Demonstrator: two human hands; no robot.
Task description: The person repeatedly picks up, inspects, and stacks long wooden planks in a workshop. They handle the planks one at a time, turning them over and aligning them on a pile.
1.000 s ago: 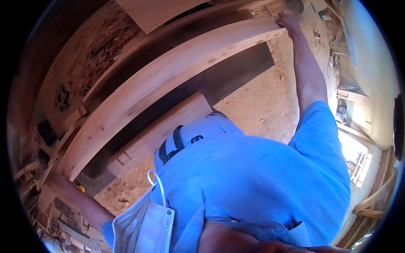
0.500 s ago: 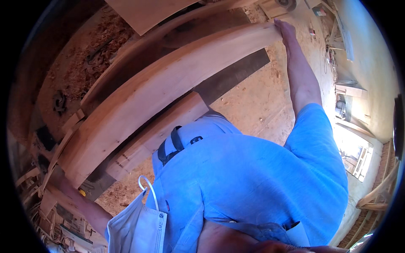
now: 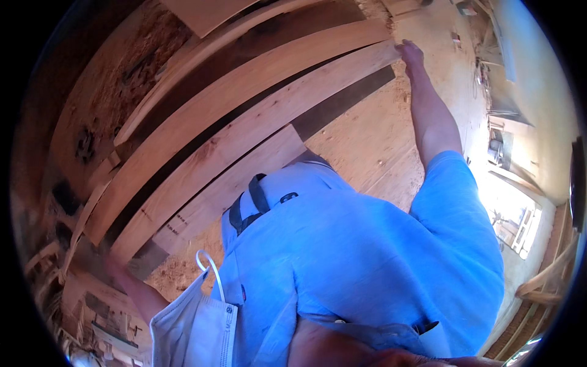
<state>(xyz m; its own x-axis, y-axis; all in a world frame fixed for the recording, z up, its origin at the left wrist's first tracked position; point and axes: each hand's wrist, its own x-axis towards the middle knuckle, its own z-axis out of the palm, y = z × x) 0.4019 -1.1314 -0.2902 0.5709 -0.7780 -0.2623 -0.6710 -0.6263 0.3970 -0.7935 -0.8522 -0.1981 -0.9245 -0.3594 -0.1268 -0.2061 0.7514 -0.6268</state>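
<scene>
A long, pale wooden plank (image 3: 244, 127) with knots lies slantwise in front of me, and I hold it at both ends. My right hand (image 3: 412, 54) is closed on its far right end. At the near left end is my left hand (image 3: 116, 264), dim and blurred; it appears closed round the plank's end, with its fingers mostly hidden. Just beyond lies a second long plank (image 3: 238, 88), with a narrow dark gap between the two. Nearer my body is a shorter pale board (image 3: 269, 154), and a dark flat surface (image 3: 348, 101) shows beneath.
Another long board (image 3: 165, 82) stands farther off, below a pale panel (image 3: 208, 12). Wood shavings (image 3: 156, 33) and a dark tool (image 3: 85, 144) lie on the floor at the left. A white face mask (image 3: 195, 327) hangs by my chest. A bright window (image 3: 520, 214) is at the right.
The held plank has tilted and come toward me, parting from the plank behind it; a dark gap now shows between them. Both hands have moved slightly toward my body.
</scene>
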